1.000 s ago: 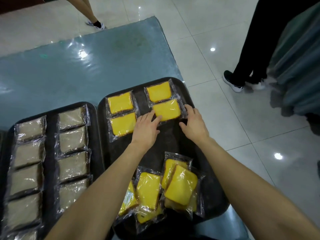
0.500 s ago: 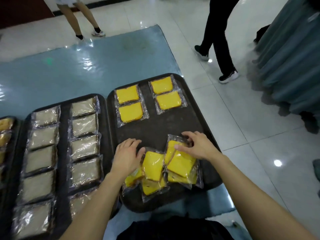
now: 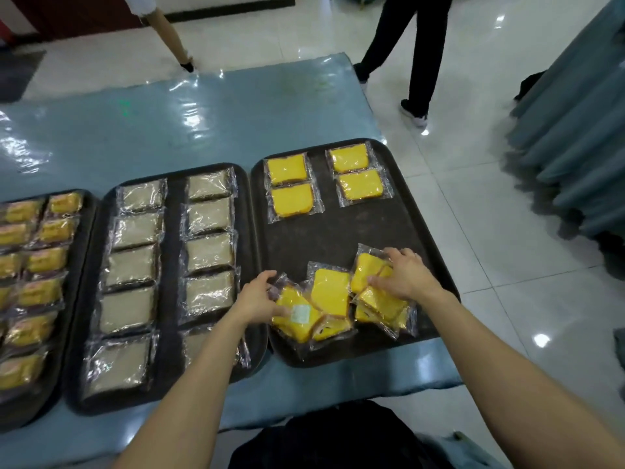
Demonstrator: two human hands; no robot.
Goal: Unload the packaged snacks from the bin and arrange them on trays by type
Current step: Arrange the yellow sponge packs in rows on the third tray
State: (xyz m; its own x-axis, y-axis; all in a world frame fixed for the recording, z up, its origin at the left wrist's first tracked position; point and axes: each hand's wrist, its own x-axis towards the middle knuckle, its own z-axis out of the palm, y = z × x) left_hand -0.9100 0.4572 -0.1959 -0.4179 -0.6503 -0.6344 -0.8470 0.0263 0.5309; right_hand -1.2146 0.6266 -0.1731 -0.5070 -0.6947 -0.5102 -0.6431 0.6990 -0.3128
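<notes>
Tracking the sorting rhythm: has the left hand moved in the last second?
Yes. The left hand drew back along the tray from the four arranged yellow packets to the loose pile at its near end.

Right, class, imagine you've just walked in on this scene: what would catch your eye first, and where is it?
The loose heap of yellow packets at the near end of the right tray, with the left hand and right hand gripping packets in it. Then the four yellow packets in neat pairs at that tray's far end, and the pale packets lined in two columns on the middle tray.
</notes>
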